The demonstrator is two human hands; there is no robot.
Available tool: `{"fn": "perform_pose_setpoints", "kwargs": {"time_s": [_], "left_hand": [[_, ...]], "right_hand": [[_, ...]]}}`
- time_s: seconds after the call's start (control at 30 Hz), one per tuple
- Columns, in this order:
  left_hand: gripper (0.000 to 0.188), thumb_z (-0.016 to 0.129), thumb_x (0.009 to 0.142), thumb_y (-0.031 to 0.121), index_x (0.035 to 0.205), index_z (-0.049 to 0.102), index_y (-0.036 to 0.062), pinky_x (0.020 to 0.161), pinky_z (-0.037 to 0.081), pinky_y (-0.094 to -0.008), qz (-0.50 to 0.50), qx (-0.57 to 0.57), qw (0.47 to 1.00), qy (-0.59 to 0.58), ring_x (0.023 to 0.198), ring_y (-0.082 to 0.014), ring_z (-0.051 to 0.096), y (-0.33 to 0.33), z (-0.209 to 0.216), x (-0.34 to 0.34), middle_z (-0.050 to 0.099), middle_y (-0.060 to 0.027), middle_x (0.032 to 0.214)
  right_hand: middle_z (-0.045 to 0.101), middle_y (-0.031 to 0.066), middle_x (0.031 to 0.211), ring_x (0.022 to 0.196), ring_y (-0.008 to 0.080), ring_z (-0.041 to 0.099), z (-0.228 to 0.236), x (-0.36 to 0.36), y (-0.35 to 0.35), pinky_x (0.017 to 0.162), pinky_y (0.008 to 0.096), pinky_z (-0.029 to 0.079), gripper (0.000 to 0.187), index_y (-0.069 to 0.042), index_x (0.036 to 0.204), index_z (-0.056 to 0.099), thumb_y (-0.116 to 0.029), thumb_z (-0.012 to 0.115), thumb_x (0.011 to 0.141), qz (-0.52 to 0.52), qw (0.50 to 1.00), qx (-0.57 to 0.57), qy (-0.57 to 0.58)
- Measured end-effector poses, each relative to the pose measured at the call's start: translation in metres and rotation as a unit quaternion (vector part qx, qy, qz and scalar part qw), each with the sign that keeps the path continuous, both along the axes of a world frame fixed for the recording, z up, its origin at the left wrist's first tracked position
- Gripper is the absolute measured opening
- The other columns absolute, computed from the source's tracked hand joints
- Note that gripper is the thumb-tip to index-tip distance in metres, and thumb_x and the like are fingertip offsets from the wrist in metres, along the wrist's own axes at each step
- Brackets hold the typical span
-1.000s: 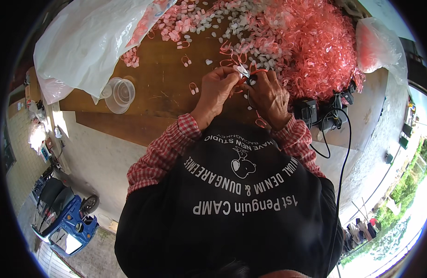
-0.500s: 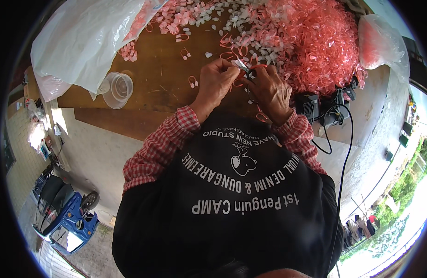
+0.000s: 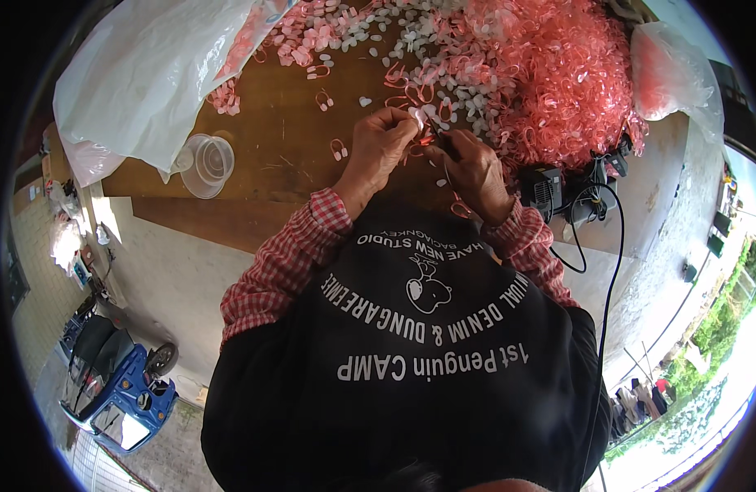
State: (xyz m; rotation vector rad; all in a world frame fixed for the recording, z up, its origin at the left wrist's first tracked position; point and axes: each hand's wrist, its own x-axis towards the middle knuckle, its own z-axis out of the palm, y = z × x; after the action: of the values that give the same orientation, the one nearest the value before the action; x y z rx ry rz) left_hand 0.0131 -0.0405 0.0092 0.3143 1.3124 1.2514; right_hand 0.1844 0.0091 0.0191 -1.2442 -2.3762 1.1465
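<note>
My left hand (image 3: 380, 141) pinches a small white-and-pink plastic piece (image 3: 420, 117) between thumb and fingertips, above the near part of the brown table. Against it, from the right, my right hand (image 3: 475, 166) is closed on a pair of small snips (image 3: 431, 129) with dark metal and orange-red parts. Fingers hide most of the snips, so their jaws do not show clearly. A few pink U-shaped plastic loops (image 3: 397, 76) with pale ends lie just beyond my fingertips. Another such loop (image 3: 339, 149) rests left of my left hand.
A big heap of pink plastic loops (image 3: 558, 74) fills the far right, white oval pieces (image 3: 468, 97) along its edge. A white plastic bag (image 3: 157, 74) and clear round tub (image 3: 208, 166) sit left. Black adapters with cables (image 3: 546, 190) stand right, below a bag of pink pieces (image 3: 669, 72).
The right hand has turned and shifted slightly left; the snips' bright tip, visible before, is now mostly hidden. A white-and-pink piece now shows at the left fingertips.
</note>
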Motion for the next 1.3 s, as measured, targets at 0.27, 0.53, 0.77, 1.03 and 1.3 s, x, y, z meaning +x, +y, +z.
{"fn": "perform_pose_setpoints", "kwargs": {"time_s": [0.27, 0.53, 0.77, 1.03, 1.3], "left_hand": [[0.007, 0.064, 0.086, 0.01, 0.082, 0.063, 0.0036, 0.043, 0.038, -0.019, 0.025, -0.002, 1.0, -0.012, 0.049, -0.0028, 0.047, 0.0, -0.002, 0.003, 0.057, 0.0019, 0.066], [0.005, 0.061, 0.087, 0.006, 0.084, 0.061, 0.002, 0.045, 0.039, -0.0185, 0.048, -0.004, 0.996, -0.077, 0.051, -0.0049, 0.048, -0.003, -0.002, 0.005, 0.063, -0.0041, 0.077], [0.004, 0.06, 0.088, 0.007, 0.089, 0.06, 0.0029, 0.049, 0.04, -0.0176, 0.032, -0.019, 0.996, -0.082, 0.054, -0.0058, 0.051, -0.004, -0.007, 0.004, 0.064, -0.0043, 0.084], [0.007, 0.059, 0.089, 0.01, 0.091, 0.061, 0.0036, 0.048, 0.04, -0.0161, 0.001, -0.026, 0.999, -0.025, 0.07, -0.012, 0.068, -0.006, 0.0, 0.009, 0.066, -0.0044, 0.086], [0.007, 0.06, 0.089, 0.01, 0.089, 0.062, 0.0041, 0.048, 0.038, -0.0156, -0.001, -0.048, 0.999, -0.015, 0.064, -0.0048, 0.06, -0.006, -0.003, 0.012, 0.066, -0.0022, 0.083]], "right_hand": [[0.055, 0.0165, 0.098, 0.079, 0.0389, 0.061, 0.003, -0.005, 0.002, 0.063, 0.0487, 0.049, 0.047, -0.004, 0.102, 0.05, -0.039, 0.07, 0.08, 0.002, 0.998, 0.036, -0.044], [0.057, 0.0135, 0.097, 0.08, 0.0357, 0.062, 0.014, -0.006, 0.004, 0.064, 0.0453, 0.05, 0.042, -0.006, 0.105, 0.055, -0.036, 0.071, 0.081, 0.007, 0.997, 0.049, -0.059], [0.057, 0.0127, 0.097, 0.08, 0.035, 0.062, 0.01, -0.003, 0.004, 0.063, 0.0449, 0.05, 0.041, -0.006, 0.105, 0.056, -0.037, 0.07, 0.082, 0.015, 0.996, 0.056, -0.067], [0.055, 0.0154, 0.093, 0.076, 0.0369, 0.061, 0.015, -0.008, 0.006, 0.061, 0.0466, 0.048, 0.031, -0.006, 0.096, 0.053, -0.027, 0.068, 0.081, 0.019, 0.996, 0.056, -0.073], [0.055, 0.0109, 0.089, 0.075, 0.0344, 0.061, 0.018, -0.005, 0.007, 0.059, 0.0454, 0.05, 0.04, -0.006, 0.098, 0.057, -0.042, 0.068, 0.083, 0.036, 0.993, 0.087, -0.072]]}}
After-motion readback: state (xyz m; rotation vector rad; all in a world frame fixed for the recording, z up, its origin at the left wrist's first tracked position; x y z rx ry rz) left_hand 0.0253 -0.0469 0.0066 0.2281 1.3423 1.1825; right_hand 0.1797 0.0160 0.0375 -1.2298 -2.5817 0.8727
